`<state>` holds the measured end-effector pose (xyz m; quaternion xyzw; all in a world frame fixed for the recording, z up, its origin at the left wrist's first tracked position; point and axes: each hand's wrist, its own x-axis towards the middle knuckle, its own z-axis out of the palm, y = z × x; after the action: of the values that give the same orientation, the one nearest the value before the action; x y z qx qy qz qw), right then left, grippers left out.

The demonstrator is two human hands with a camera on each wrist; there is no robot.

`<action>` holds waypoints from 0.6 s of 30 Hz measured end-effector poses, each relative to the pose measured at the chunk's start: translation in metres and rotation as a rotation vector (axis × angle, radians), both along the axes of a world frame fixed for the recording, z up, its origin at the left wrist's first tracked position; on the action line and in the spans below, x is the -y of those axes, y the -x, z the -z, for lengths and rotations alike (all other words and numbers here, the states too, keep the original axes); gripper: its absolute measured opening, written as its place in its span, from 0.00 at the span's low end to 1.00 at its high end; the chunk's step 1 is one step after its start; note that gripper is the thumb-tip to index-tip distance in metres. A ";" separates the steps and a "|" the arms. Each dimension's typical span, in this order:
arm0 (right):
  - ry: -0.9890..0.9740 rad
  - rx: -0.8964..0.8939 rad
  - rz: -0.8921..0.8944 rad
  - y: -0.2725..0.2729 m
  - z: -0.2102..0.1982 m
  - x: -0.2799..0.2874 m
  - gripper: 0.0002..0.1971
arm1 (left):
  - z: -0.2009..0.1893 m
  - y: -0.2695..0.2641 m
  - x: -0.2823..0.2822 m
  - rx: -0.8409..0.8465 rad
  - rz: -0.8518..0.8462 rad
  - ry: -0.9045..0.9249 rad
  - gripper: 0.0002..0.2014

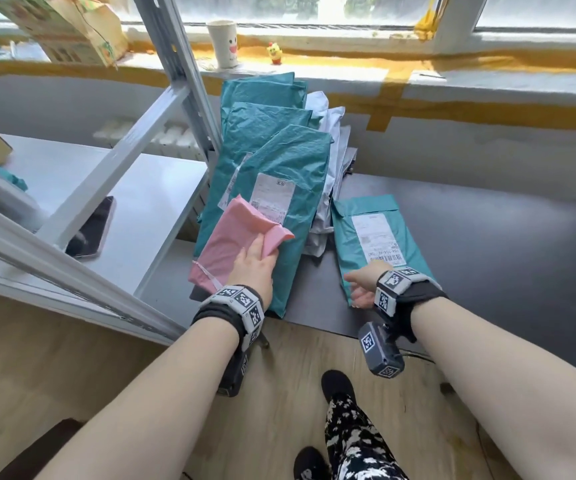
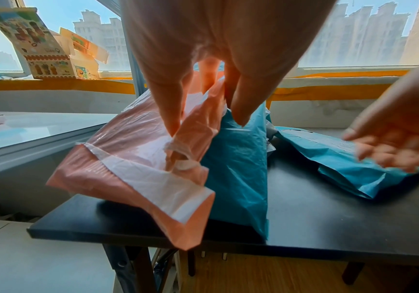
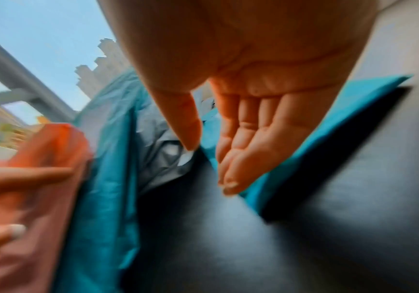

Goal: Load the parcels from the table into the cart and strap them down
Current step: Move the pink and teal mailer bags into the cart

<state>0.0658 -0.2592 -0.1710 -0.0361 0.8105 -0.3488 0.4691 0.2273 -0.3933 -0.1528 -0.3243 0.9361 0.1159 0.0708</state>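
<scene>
A pink parcel (image 1: 231,237) lies on a stack of large teal parcels (image 1: 279,161) that leans at the left end of the black table (image 1: 470,237). My left hand (image 1: 255,261) pinches the pink parcel (image 2: 133,158) between thumb and fingers (image 2: 168,111) and lifts its near end. A smaller teal parcel (image 1: 373,233) with a white label lies flat to the right. At its near edge, my right hand (image 1: 362,289) is open, fingers (image 3: 241,148) straight along the parcel's side (image 3: 316,134), thumb apart. No cart is in view.
Grey and white parcels (image 1: 331,150) are wedged behind the teal stack. A grey metal rack (image 1: 162,109) stands to the left, with a phone (image 1: 91,226) on its shelf. A cup (image 1: 224,43) and a yellow toy (image 1: 274,53) sit on the windowsill. Wooden floor lies below.
</scene>
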 end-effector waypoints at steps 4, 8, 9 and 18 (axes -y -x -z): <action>0.226 -0.068 -0.034 -0.016 -0.004 0.049 0.27 | 0.000 -0.004 0.002 -0.034 -0.019 -0.041 0.27; 0.271 0.005 -0.065 -0.024 -0.003 0.080 0.21 | -0.002 -0.009 0.004 -0.089 -0.022 -0.062 0.28; 0.274 0.022 -0.062 -0.025 -0.002 0.085 0.19 | -0.003 -0.010 0.005 -0.107 -0.023 -0.070 0.28; 0.289 -0.196 0.072 -0.025 0.009 0.100 0.17 | -0.012 -0.018 0.014 -0.345 -0.092 -0.097 0.34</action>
<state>0.0911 -0.3594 -0.1802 -0.1080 0.7946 -0.4732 0.3647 0.2456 -0.4068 -0.1409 -0.3382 0.9119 0.2180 -0.0807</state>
